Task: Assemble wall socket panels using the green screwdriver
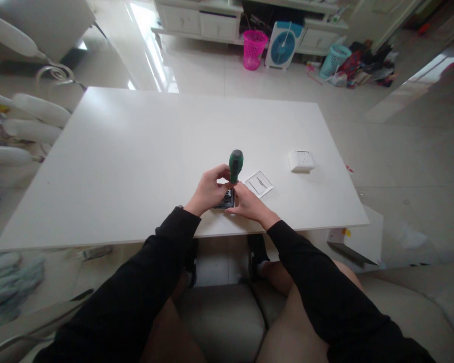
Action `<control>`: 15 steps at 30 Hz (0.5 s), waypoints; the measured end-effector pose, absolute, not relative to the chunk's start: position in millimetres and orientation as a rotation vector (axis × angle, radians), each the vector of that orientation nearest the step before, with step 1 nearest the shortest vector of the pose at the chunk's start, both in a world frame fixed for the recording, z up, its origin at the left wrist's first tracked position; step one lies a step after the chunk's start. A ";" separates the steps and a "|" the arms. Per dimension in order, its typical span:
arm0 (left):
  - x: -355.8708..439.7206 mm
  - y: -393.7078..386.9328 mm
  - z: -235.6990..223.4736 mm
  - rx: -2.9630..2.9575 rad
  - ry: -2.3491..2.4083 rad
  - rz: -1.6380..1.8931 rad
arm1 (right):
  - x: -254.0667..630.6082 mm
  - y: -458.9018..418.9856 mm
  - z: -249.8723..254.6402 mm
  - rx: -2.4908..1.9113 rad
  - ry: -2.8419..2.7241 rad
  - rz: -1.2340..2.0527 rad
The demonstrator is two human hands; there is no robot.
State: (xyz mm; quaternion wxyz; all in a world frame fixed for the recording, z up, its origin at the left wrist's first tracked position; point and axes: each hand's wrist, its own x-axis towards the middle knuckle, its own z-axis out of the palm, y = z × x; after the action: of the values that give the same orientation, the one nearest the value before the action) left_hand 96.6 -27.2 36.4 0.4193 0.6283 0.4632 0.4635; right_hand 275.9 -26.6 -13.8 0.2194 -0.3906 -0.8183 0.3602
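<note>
A screwdriver (235,165) with a green and black handle stands nearly upright near the front of the table, its tip hidden. My left hand (211,189) is closed, thumb and fingers pinched around the screwdriver just under its handle. Beneath it lies a small wall socket (224,200), its black back facing up and mostly covered by my hands. My right hand (248,202) grips this socket from the right side, its fingertips close to the screwdriver's shaft. Just beyond my right hand, a white square cover plate (259,184) rests flat with small thin pieces on it.
The white table (155,146) extends to both sides. A boxed white socket (301,161) sits on its right part. Past the far edge are a pink basket (254,50), a blue and white fan (283,45) and a teal basket (335,60) on the floor.
</note>
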 end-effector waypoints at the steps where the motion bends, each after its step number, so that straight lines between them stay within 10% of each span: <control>1: 96.7 -27.4 37.1 1.590 1.160 1.150 | 275.9 -26.5 -13.8 -1.071 -2.262 0.999; 15: 95.0 -26.6 35.9 1.723 1.140 1.035 | 274.6 -25.1 -9.6 -1.065 -2.270 1.030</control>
State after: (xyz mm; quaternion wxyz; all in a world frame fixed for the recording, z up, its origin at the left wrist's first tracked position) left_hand 95.0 -26.6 35.9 0.4039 0.6821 0.4513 0.4098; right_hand 274.6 -25.1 -9.6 0.2136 -0.3838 -0.8180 0.3713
